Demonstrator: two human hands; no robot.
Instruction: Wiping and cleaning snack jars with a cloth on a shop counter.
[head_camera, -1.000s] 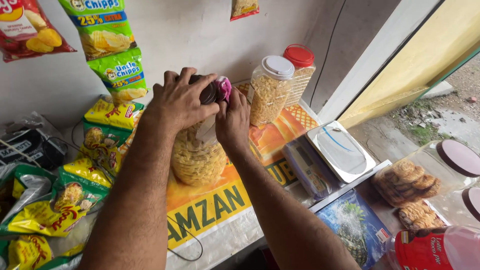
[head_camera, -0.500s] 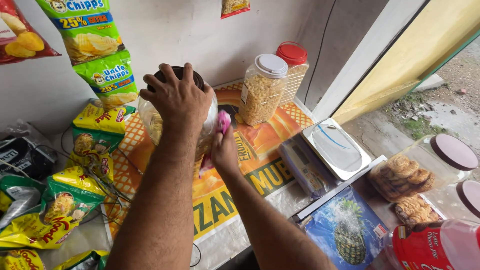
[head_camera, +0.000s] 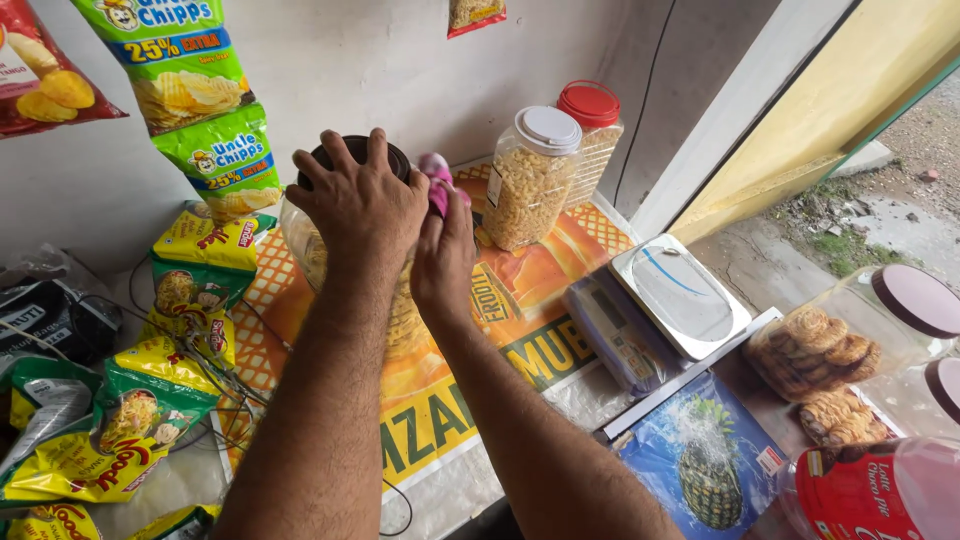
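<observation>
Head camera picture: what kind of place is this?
Probably a small snack shop counter: chip packets hang on the wall, a weighing scale sits by the opening, and the left hand rests on a snack jar.
</observation>
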